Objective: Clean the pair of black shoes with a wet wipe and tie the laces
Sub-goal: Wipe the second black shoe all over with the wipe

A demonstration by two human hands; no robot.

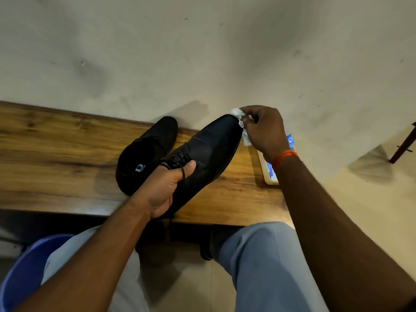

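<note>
Wiping step: left hand (165, 190) grips the shoe (209, 147) mid-frame; right hand (263, 129) pinches the wipe (242, 122) at its toe; next, wipe the sides.

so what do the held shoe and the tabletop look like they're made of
Held shoe: likely smooth black leather or a synthetic; it shows a soft sheen and creases near the toe. Tabletop: wood or wood-look laminate, glossy, with brown grain streaks and reflections.
</note>
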